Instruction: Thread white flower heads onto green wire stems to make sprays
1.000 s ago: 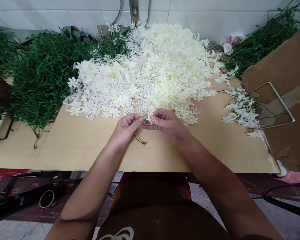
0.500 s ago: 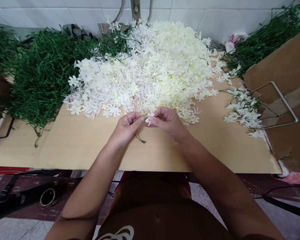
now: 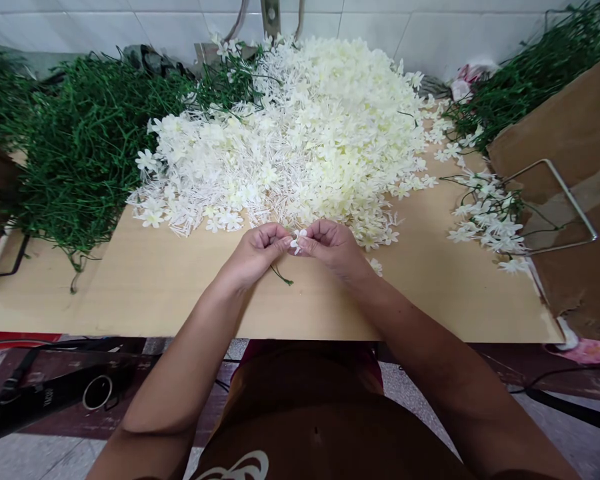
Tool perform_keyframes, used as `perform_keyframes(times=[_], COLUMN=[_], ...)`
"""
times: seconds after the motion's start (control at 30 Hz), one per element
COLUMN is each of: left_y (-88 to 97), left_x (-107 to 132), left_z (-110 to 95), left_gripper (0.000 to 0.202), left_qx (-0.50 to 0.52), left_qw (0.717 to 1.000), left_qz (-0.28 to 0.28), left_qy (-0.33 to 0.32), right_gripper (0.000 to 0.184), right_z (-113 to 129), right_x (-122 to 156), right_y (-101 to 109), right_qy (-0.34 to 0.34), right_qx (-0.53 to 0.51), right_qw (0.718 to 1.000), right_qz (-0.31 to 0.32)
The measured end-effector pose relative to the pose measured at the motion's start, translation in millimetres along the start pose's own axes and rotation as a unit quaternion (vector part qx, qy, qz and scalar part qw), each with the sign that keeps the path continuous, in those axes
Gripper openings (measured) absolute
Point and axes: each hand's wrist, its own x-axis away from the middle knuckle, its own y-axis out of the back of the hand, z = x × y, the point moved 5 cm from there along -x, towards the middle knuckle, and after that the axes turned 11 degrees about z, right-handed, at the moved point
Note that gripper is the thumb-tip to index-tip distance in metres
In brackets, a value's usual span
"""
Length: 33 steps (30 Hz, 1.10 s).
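A white artificial blossom (image 3: 297, 239) is pinched between the fingertips of the left hand (image 3: 255, 252) and right hand (image 3: 330, 245), its green stem (image 3: 281, 276) hanging below them, above a plywood tabletop (image 3: 180, 293) against a tiled wall (image 3: 130, 27).

Two hands meet at the centre of the frame, the left hand (image 3: 254, 252) and the right hand (image 3: 330, 245), with one small white flower (image 3: 297, 241) pinched between them and one thin green stem (image 3: 281, 275) hanging below. One big heap of white flowers (image 3: 300, 140) fills the upper middle, far too many to count, and one stray bloom (image 3: 376, 266) lies just right of the hands. There are three masses of green stems, one at the left (image 3: 80, 147), a small one at upper centre (image 3: 233, 80) and one at upper right (image 3: 530, 80), plus what looks like one loose bunch of flowered sprigs (image 3: 487, 217) at the right, all on one tabletop (image 3: 430, 293).
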Motion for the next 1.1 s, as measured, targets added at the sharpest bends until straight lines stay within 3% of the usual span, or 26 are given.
perform_keyframes(times=[0.13,0.33,0.73,0.93,1.1], left_y=[-1.1,-1.8,1.9,-0.9,-3.3], left_x=[-2,-3,-5,-5,-5], left_z=[5,7,10,7,6], left_gripper=[0.046,0.04,0.032,0.04,0.046], left_qx=[0.034,0.047,0.021,0.046,-0.01], left_qw=[0.999,0.998,0.999,0.998,0.999], left_qz=[0.006,0.015,0.017,0.024,0.041], left_qy=[0.027,0.028,0.028,0.036,0.031], right_gripper=[0.048,0.044,0.039,0.038,0.039], right_z=[-11,-21,-23,-23,-19], right_x=[-1,-1,-6,-6,-4], right_y=[-2,3,3,3,6], right_qy=[-0.016,-0.015,-0.004,-0.029,-0.033], right_qx=[-0.07,-0.057,-0.038,-0.129,-0.123], right_qw=[0.997,0.998,0.999,0.991,0.991], right_qz=[0.0,-0.013,-0.015,0.011,0.032])
